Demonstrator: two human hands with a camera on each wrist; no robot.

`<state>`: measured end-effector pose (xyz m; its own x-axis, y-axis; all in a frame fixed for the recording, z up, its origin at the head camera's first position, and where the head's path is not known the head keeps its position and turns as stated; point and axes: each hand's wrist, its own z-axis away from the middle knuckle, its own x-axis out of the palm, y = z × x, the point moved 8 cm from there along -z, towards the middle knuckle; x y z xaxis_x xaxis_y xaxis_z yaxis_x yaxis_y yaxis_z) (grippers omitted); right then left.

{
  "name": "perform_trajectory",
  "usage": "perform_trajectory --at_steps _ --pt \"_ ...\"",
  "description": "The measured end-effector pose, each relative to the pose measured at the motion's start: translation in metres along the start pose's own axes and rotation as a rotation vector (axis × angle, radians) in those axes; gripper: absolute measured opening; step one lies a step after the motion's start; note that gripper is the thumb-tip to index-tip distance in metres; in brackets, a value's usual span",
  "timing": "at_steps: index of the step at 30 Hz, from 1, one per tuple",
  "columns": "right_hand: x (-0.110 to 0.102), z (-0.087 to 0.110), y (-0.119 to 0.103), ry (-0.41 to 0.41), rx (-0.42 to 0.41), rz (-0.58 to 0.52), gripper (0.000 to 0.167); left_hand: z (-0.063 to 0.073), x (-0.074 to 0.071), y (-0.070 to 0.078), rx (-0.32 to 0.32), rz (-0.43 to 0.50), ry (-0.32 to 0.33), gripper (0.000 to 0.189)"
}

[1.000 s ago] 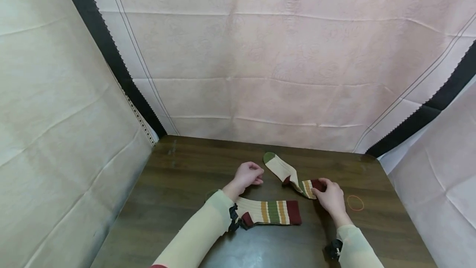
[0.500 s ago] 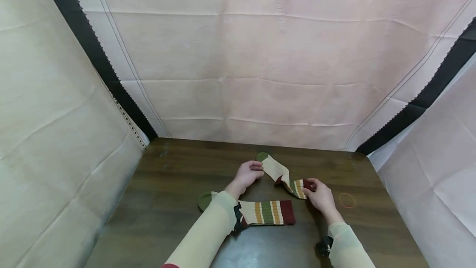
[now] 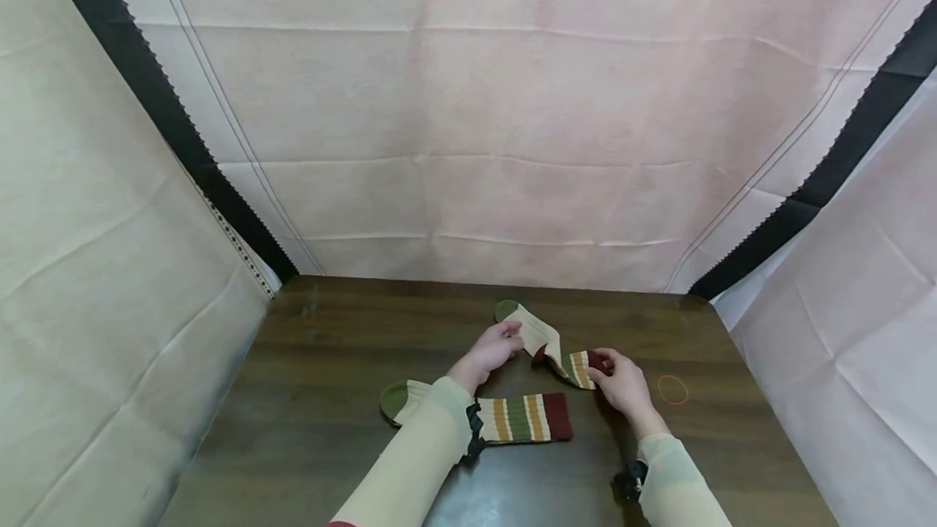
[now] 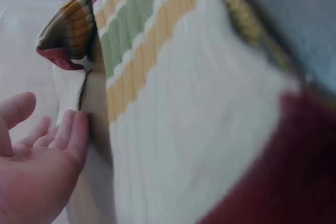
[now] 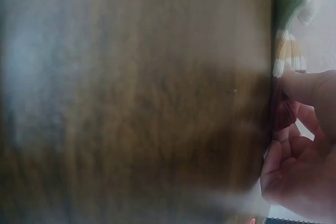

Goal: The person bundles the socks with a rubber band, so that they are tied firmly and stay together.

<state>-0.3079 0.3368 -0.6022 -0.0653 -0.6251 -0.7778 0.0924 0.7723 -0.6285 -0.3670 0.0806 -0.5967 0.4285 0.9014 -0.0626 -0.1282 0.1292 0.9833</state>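
- While the bare left hand [image 3: 489, 354] reaches over a cream ribbed-knit sock with green toe, maroon heel and striped leg [image 3: 543, 335], its thumb stands apart from lightly bent fingers and it grips nothing. Contact with the knit cannot be told for certain.
- That is the change: a second ago those fingers stopped short of this sock; now they overlap its foot in the head view.
- Its partner, the bare right hand [image 3: 622, 387], keeps its pinch on the maroon cuff [image 5: 284, 109], thumb against fingers.
- Judged from this, the work in hand is turning from a one-handed hold to a two-handed one, with the foot end not yet caught.
- Between the hands, the far sock bends at its heel, and its leg looks twisted and narrow beside the flatter foot.
- Nearer the person, a matching cream sock with ochre and green stripes [image 3: 518, 419] lies sideways on the dark wood-grain bench [image 3: 329, 397], untouched by either hand. The pale left sleeve [image 3: 424, 446] crosses in front of it, but its green toe now shows, which was mostly hidden a second ago.
- Farther out, right of the right hand, a thin orange loop [image 3: 687, 390] lies by itself.
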Motion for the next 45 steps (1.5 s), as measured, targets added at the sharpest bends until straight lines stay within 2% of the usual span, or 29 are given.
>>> perform_trajectory --at_steps 5,12,14,15,17,18,21,23,24,27,29,32,35,37,41,45 --pt "-0.012 0.001 0.008 0.024 0.051 -0.043 0.047 0.002 -0.004 0.005 -0.061 -0.039 -0.017 0.056" --pt "-0.032 0.008 0.03 0.139 0.206 -0.16 0.054 0.011 -0.016 0.011 -0.176 -0.024 0.0 0.058" --pt "-0.034 0.009 0.033 0.151 0.224 -0.177 0.055 0.016 -0.02 0.014 -0.188 -0.077 0.023 0.051" --pt "-0.034 0.01 0.034 0.147 0.224 -0.179 0.056 0.019 -0.022 0.017 -0.188 -0.118 0.031 0.041" --pt "-0.034 0.01 0.035 0.136 0.218 -0.165 0.056 0.023 -0.025 0.022 -0.181 -0.218 0.047 0.024" --pt "-0.034 0.009 0.036 0.127 0.211 -0.157 0.057 0.023 -0.027 0.024 -0.173 -0.272 0.058 0.023" --pt "-0.033 0.007 0.036 0.102 0.193 -0.128 0.057 0.02 -0.038 0.026 -0.126 -0.402 0.139 0.02" --pt "-0.031 0.004 0.035 0.086 0.18 -0.113 0.057 0.018 -0.05 0.024 -0.09 -0.429 0.235 0.019" --pt "-0.029 0.003 0.034 0.078 0.17 -0.11 0.057 0.017 -0.057 0.023 -0.068 -0.432 0.295 0.025" --pt "-0.021 0.0 0.028 0.055 0.14 -0.108 0.056 0.019 -0.078 0.017 -0.009 -0.412 0.451 0.032" --pt "-0.017 -0.002 0.026 0.044 0.124 -0.11 0.055 0.02 -0.086 0.012 0.014 -0.353 0.49 0.037" --pt "-0.013 -0.002 0.025 0.038 0.119 -0.11 0.054 0.019 -0.091 0.0 0.013 -0.227 0.457 0.044" --pt "-0.01 -0.003 0.026 0.03 0.123 -0.107 0.053 0.017 -0.092 -0.01 -0.021 -0.1 0.405 0.048" --pt "-0.009 -0.004 0.026 0.023 0.121 -0.111 0.054 0.017 -0.094 -0.014 -0.047 -0.053 0.4 0.048" --pt "-0.007 -0.005 0.024 0.012 0.123 -0.133 0.056 0.016 -0.096 -0.017 -0.08 -0.027 0.418 0.045" --pt "-0.007 -0.002 0.022 0.01 0.133 -0.152 0.057 0.014 -0.095 -0.017 -0.092 -0.075 0.428 0.038"
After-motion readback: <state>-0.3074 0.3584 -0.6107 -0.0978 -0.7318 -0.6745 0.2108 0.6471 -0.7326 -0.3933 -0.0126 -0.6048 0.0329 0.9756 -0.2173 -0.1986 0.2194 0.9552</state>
